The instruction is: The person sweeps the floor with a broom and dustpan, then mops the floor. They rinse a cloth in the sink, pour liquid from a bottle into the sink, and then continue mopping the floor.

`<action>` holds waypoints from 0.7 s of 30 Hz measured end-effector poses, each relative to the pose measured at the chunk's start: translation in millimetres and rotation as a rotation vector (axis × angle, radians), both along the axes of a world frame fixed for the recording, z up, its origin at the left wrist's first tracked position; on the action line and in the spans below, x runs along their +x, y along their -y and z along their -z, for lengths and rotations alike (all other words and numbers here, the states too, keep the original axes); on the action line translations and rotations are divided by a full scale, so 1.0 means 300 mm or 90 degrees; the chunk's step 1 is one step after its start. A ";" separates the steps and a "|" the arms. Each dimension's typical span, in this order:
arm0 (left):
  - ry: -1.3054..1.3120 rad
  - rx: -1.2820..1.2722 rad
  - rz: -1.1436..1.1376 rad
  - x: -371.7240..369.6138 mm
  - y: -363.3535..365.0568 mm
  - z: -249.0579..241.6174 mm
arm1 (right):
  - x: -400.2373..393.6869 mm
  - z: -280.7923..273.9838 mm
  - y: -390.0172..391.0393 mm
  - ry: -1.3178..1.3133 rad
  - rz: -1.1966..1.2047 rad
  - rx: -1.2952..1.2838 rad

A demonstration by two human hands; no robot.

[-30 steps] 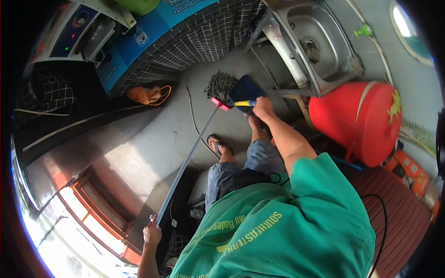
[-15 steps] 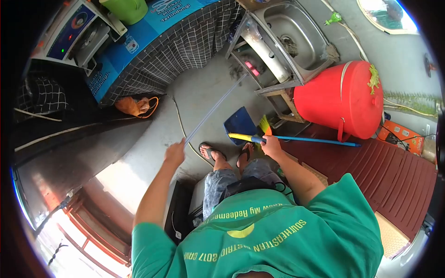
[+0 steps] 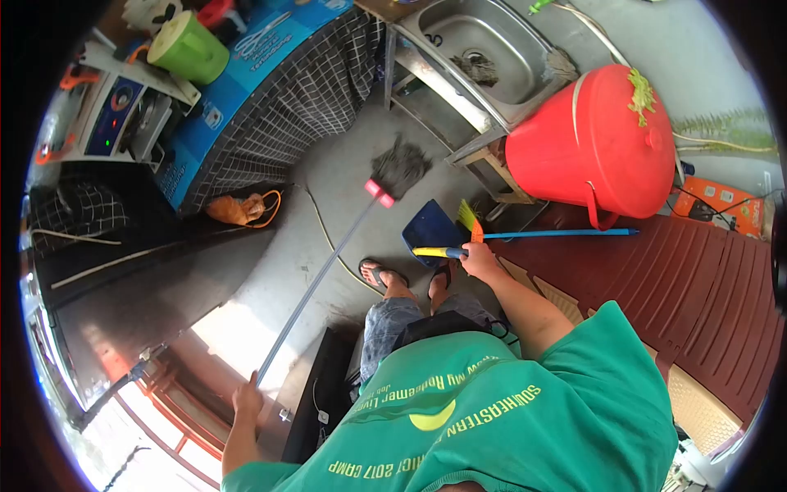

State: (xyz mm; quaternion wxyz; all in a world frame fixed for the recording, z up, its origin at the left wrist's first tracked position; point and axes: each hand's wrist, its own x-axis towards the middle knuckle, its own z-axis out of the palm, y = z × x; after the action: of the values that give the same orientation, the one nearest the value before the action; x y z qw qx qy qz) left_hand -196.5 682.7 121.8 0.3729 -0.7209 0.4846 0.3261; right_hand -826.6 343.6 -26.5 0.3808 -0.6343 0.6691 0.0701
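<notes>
Low on the left, my left hand (image 3: pixel 247 400) is closed around the upper end of a mop's long grey handle. The mop (image 3: pixel 400 166) lies with its dark, stringy head spread on the floor below the sink, joined by a pink clamp. In front of my body, my right hand (image 3: pixel 480 261) is closed on a yellow-and-blue handle (image 3: pixel 438 252). A blue dustpan (image 3: pixel 432 227) is just beyond that handle. Yellow and orange broom bristles (image 3: pixel 470 220) show beside my right hand, and a thin blue pole (image 3: pixel 566 234) stretches right from there.
A metal sink (image 3: pixel 484 45) on a frame and a red lidded bucket (image 3: pixel 578 135) stand ahead right. A brown slatted panel (image 3: pixel 656 287) lies right. At left is a blue-topped table (image 3: pixel 217 102) with a checked cloth. A cable (image 3: pixel 321 221) crosses the floor near my sandalled feet.
My left hand has moved back and down to the left, drawing the mop head out from beneath the sink. My right hand stays near the same spot, still gripping the handle.
</notes>
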 end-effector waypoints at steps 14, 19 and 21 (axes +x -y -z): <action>-0.150 -0.159 0.117 -0.345 0.569 0.458 | -0.100 0.105 -0.098 0.097 0.032 -0.117; -0.162 -0.179 0.028 -0.641 0.819 0.774 | -0.080 0.074 -0.097 0.027 -0.092 -0.271; -0.207 -0.149 -0.056 -0.654 0.798 0.828 | -0.042 -0.029 -0.063 0.112 0.122 0.013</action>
State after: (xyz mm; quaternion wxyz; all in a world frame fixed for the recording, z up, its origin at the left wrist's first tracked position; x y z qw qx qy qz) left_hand -392.7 443.3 -126.6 0.1886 -0.7176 0.5410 0.3960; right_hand -839.1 362.6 -17.8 0.4491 -0.5671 0.6903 -0.0157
